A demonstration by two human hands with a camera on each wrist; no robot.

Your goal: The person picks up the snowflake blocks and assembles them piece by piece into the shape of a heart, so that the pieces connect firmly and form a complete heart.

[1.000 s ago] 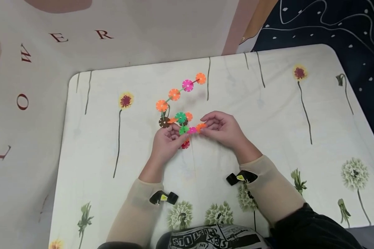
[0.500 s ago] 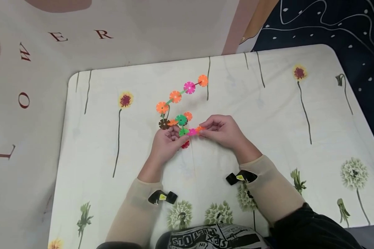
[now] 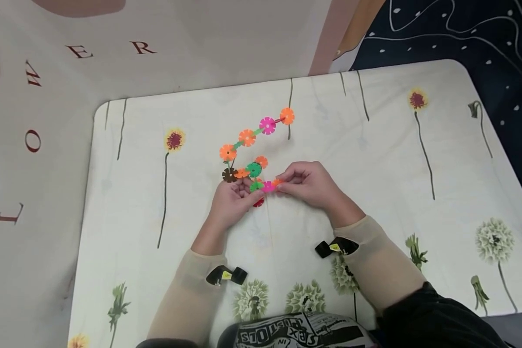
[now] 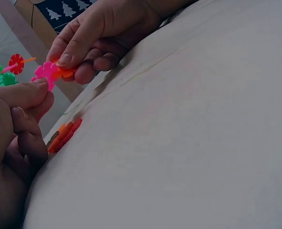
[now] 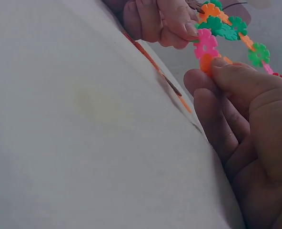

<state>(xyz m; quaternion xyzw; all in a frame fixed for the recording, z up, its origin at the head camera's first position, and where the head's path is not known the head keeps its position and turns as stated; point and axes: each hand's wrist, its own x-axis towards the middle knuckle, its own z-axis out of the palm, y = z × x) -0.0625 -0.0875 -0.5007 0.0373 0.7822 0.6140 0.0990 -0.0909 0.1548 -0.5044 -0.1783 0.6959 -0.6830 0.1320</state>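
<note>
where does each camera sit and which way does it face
Head: worn on the head, looks forward and down at the white tabletop; left hand, right hand and sleeves show.
Left wrist: on that wrist, faces both hands and the pink piece between them.
Right wrist: on that wrist, faces both hands from the other side.
Wrist views share that pink piece.

A white, flower-printed tabletop [image 3: 282, 261] spreads beneath the left grip [image 3: 230, 202]. Beyond it rises a pale wall [image 3: 222, 53] with red letters [image 3: 143, 48]; navy, white-patterned fabric [image 3: 517, 87] shows beyond the right grip [image 3: 311, 186].
</note>
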